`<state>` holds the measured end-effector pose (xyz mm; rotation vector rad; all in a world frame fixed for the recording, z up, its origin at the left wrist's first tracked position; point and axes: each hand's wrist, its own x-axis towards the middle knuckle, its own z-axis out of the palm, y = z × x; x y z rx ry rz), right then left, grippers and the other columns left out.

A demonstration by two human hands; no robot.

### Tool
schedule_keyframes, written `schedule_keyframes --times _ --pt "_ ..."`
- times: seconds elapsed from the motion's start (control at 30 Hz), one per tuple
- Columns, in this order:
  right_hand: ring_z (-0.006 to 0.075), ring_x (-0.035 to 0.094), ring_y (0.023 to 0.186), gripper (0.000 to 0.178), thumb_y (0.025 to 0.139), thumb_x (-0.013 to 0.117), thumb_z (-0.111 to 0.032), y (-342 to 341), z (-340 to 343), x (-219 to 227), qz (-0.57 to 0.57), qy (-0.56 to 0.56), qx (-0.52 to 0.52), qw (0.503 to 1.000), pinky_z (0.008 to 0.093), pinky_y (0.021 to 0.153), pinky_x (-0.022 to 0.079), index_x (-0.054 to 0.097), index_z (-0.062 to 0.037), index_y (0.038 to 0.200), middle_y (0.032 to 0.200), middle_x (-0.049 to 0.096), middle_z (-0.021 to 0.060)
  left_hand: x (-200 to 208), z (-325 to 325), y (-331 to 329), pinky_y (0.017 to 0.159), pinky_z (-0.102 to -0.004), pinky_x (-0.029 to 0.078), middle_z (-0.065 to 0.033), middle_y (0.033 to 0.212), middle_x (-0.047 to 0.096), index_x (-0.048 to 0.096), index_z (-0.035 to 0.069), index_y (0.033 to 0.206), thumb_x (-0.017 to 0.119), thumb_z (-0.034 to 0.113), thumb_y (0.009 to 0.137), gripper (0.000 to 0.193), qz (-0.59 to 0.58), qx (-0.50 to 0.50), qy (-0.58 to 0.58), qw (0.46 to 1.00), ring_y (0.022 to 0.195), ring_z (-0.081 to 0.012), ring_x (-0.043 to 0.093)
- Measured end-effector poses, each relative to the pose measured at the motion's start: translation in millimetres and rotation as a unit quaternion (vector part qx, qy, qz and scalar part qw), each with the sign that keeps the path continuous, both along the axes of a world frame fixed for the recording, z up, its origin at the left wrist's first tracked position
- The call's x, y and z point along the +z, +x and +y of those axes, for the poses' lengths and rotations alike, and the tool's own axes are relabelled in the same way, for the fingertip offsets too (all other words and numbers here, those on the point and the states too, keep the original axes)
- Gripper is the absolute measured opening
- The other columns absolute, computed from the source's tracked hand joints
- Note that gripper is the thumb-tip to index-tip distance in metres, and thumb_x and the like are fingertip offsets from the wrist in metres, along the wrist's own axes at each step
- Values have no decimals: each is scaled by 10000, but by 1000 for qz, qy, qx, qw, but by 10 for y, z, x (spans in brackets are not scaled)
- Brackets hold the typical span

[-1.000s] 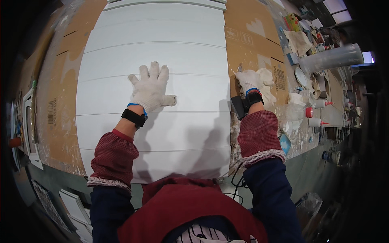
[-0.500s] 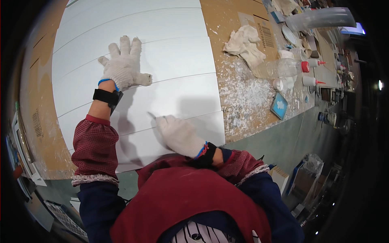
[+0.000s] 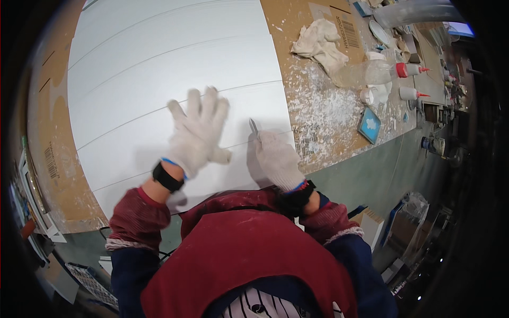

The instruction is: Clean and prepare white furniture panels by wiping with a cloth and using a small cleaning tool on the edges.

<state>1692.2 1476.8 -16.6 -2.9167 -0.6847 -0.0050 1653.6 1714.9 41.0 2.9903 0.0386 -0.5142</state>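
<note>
A large white panel (image 3: pixel 127 95) with several parallel grooves lies flat in front of me. My left hand (image 3: pixel 197 132), in a white knit glove, is spread over it with fingers apart, holding nothing. Near the panel's right edge, my gloved right hand (image 3: pixel 278 159) is closed on a small pointed metal blade (image 3: pixel 253 126). The blade's tip points up and away from me, close to the panel; whether it touches the surface I cannot tell. Its handle is hidden inside my fist.
Paint-spattered cardboard (image 3: pixel 307 114) covers the table on both sides of the panel. To the right are a crumpled cloth (image 3: pixel 321 45), a clear bottle (image 3: pixel 377 71) with a red cap, a red-tipped squeeze bottle (image 3: pixel 409 94) and a blue tray (image 3: pixel 369 126) with white stuff in it.
My left hand has come nearer and to the right across the panel. The right hand has moved right and slightly farther away with the blade. The panel and table sit slightly higher in view.
</note>
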Motion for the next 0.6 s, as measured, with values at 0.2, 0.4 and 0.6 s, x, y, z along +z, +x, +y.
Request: schedule_keyframes --times 0.2,0.4,0.6 --pt "420 636 803 256 957 509 -286 442 -241 292 131 20 -132 982 522 697 489 585 -43 931 840 638 227 -60 -223 -234 892 -699 312 -177 1401 360 427 32 1336 833 589 474 1103 -66 -1 -23 998 1214 -389 351" --pt "434 621 836 211 945 533 -275 79 167 485 144 13 -154 977 517 745 485 587 -73 974 904 643 201 -87 -260 -267 896 -713 306 -179 1430 341 404 33 1366 839 587 475 1135 -65 -5 -15 998 1249 -403 330" --pt "443 617 845 231 963 499 -287 283 -1 216 155 45 -110 981 502 743 482 583 -72 971 913 642 212 -88 -330 -244 926 -743 293 -182 1465 312 377 33 1387 839 578 500 1139 -29 -1 -10 1000 1285 -410 306"
